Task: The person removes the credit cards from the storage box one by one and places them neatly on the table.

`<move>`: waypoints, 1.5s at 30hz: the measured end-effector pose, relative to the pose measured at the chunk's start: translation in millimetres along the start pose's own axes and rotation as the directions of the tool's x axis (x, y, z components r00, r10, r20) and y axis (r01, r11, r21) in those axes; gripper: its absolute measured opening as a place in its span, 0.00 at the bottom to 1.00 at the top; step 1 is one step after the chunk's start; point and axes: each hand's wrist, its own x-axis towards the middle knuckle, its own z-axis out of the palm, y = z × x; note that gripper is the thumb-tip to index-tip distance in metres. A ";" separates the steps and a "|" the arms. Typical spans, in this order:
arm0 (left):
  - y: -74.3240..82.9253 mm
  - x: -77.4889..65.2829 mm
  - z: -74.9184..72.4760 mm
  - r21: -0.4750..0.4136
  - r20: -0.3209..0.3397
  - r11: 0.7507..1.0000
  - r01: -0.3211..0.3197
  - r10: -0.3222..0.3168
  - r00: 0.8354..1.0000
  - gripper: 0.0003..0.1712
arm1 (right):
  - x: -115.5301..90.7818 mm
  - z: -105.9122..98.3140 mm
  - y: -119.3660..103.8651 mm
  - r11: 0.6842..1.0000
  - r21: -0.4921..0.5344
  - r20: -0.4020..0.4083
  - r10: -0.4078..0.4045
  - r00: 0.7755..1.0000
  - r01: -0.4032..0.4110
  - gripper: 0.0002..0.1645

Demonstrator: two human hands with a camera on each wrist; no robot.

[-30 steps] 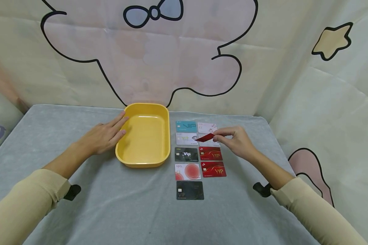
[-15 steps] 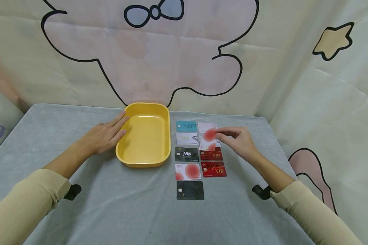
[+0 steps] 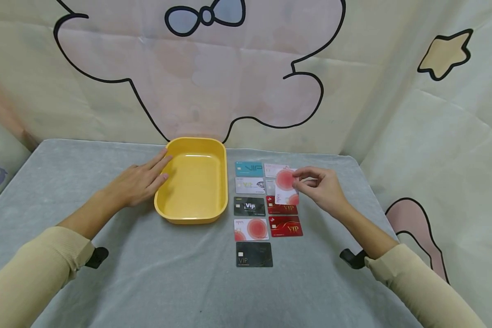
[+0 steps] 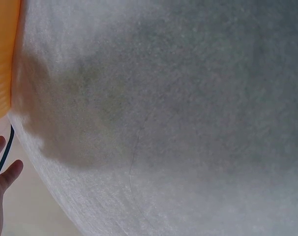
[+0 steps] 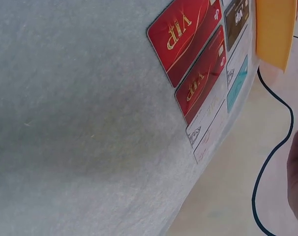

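Observation:
My right hand [image 3: 321,189] pinches a white card with red-pink circles [image 3: 284,181] by its right edge. That card is turned lengthwise, its printed side toward the head camera, and overlaps the white cards and the upper red VIP card [image 3: 289,208] in this view. Fingers spread and straight, my left hand [image 3: 143,182] rests against the left rim of a yellow tray [image 3: 192,193]. Only a thumb and fingertip of the left hand [image 4: 6,179] show in the left wrist view. At the right edge of the right wrist view, part of the right hand [image 5: 297,182] appears; its card is out of frame.
Cards lie in two columns right of the tray: a teal VIP card [image 3: 248,169], a white VIP card [image 3: 248,186], a dark Vip card [image 3: 249,207], another circle-patterned card [image 3: 250,229], a black VIP card [image 3: 254,255] and a lower red VIP card [image 3: 286,226]. Grey cloth [image 3: 180,282] covers the table.
The card in my right hand first showed a slanted red face; it has turned to show its circle-patterned side and shifted slightly right. My left hand has stayed at the tray.

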 end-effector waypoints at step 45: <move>-2.0 0.1 1.9 -0.010 -0.002 1.000 0.005 -0.005 1.000 0.35 | -52.7 -6.2 25.7 0.958 -0.044 0.554 0.260 0.791 -0.283 0.24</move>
